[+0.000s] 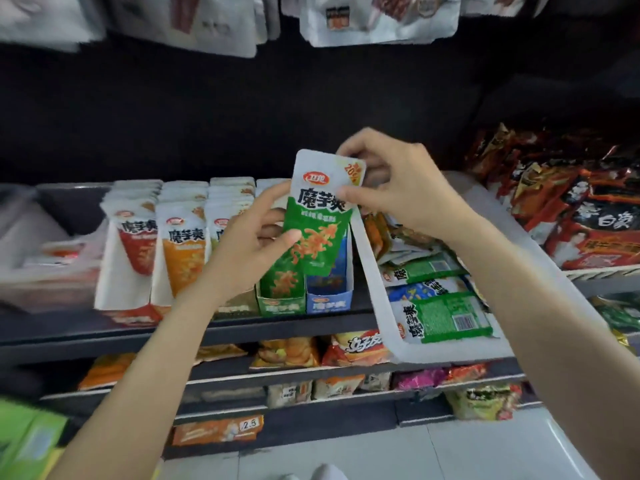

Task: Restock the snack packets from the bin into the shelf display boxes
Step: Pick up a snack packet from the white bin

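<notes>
Green packet (320, 216) — white top, green lower half, upright with a slight tilt, held in the air above the green box (281, 301) on the shelf (291, 325).

Right hand (391, 181) — pinches the packet's upper right corner, thumb on the face, fingers curled behind the top edge.

Left hand (254, 244) — grips the packet's left edge at mid-height, thumb across the green front, fingers curled behind.

Green box — open-topped, one green packet standing inside, directly under the held one.

Blue box (329, 299) — touching the green box on its right; contents hidden behind the held packet.

Packet rows, left of the green box: red packets (133, 244), orange packets (181, 244), then a third row (221, 216) partly hidden by the left hand; all upright, faces forward.

Bin (372, 271) — white tray, just right of the blue box, tilted toward the viewer; green, blue and orange packets lie loose in it, several face down.

Red bags (571, 216) — piled right of the bin.

Lower shelves: assorted snack bags (353, 348); a price tag (250, 425) reading 2.5.

Above: white packs (374, 19), hanging, blurred.
</notes>
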